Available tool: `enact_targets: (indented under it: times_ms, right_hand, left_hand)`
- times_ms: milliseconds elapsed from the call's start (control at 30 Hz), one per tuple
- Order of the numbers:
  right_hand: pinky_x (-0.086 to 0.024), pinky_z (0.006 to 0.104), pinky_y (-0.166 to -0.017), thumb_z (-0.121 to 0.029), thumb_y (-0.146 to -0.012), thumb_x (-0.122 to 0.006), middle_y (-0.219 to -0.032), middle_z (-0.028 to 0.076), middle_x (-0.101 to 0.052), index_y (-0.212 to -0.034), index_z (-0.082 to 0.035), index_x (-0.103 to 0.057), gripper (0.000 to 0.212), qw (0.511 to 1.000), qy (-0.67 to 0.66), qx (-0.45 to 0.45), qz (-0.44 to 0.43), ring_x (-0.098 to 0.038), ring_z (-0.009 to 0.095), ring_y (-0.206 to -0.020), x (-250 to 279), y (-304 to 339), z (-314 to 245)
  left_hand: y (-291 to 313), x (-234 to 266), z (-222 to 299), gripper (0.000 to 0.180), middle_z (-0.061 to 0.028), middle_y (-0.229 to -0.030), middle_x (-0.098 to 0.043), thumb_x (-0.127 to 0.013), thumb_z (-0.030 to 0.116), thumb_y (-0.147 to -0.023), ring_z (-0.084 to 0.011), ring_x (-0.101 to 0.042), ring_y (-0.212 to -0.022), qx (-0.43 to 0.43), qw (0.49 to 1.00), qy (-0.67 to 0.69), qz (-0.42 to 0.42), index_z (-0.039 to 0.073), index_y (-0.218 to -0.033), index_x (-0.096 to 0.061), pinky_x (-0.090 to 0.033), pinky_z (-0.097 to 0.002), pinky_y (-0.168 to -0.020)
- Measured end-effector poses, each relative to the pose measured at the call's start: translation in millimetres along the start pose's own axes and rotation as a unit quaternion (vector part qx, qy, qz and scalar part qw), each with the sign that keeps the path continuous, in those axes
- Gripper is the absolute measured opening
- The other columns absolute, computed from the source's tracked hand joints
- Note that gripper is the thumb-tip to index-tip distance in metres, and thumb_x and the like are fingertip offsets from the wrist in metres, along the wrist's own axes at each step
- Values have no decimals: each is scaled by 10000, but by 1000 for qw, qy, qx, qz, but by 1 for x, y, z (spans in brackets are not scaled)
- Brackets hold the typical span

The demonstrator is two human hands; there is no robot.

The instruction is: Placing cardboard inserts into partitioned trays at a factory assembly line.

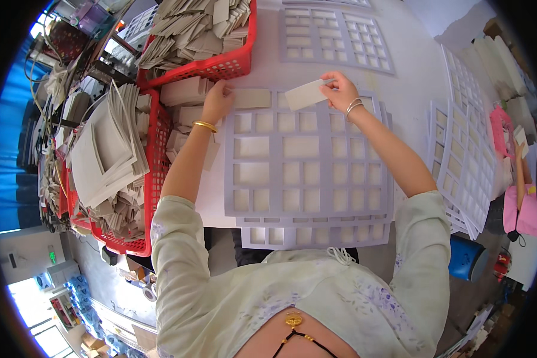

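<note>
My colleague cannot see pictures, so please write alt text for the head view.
A person's right hand holds a pale card over a whitish frame with many rectangular openings; the left hand is at the end of another card. Red baskets heaped with card pieces stand at left.

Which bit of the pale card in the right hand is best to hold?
Probably its right end, coming from the right, where the right hand has it. The card looks thin and flat, so a light pinch across its faces should do, and its longer part stays free, sticking out left.
</note>
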State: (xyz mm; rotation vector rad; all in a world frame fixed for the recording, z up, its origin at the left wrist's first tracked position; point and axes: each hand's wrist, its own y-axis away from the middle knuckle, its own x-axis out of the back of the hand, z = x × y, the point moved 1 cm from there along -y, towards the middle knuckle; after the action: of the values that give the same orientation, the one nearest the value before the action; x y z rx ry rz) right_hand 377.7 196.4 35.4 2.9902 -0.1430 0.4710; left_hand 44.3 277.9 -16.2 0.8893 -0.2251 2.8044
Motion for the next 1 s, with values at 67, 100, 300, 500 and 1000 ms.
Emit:
enact_targets:
  times_ms: [67,100,300,500,1000]
  right_hand:
    - [-446,273,-440,-102,-821,-617,-762,58,-625,-1066,-46,-527,267,999,53,10,-3,-574,115,-489,-4,-7,5]
    - [-446,273,-440,-102,-821,-617,-762,58,-625,-1066,-46,-527,267,999,53,8,-3,-574,115,-489,-6,-11,7]
    - [-465,270,-473,-111,-804,-623,-780,75,-638,-1032,-39,-508,266,997,33,-69,-28,-611,146,-490,-19,-16,9]
    - [-502,295,-534,-110,-765,-653,-775,83,-639,-972,-18,-527,260,984,172,50,10,-626,158,-550,-24,-29,31]
    - [-494,398,-782,-111,-757,-624,-922,95,-581,-940,-102,-598,184,930,337,148,-9,-595,290,-879,-37,-13,14]
  left_hand:
    - [-5,-3,6,194,-36,-731,-557,-589,42,-801,-96,-536,-559,12,1000,-9,-18,11,-988,-548,-434,-248,-417]
    - [-7,-4,10,185,-37,-728,-555,-584,42,-802,-98,-540,-562,23,999,-18,-37,8,-979,-544,-444,-249,-420]
    - [-11,-1,11,171,-35,-736,-557,-574,39,-825,-107,-557,-589,58,992,22,-107,-1,-990,-560,-513,-247,-480]
    - [-15,2,2,196,-41,-747,-575,-592,48,-827,-111,-572,-595,58,990,22,-129,-12,-1014,-578,-526,-251,-497]
    - [21,-14,32,234,-111,-928,-596,-567,9,-751,-302,-591,-827,-233,944,-229,-40,69,-969,-625,-484,-375,-717]
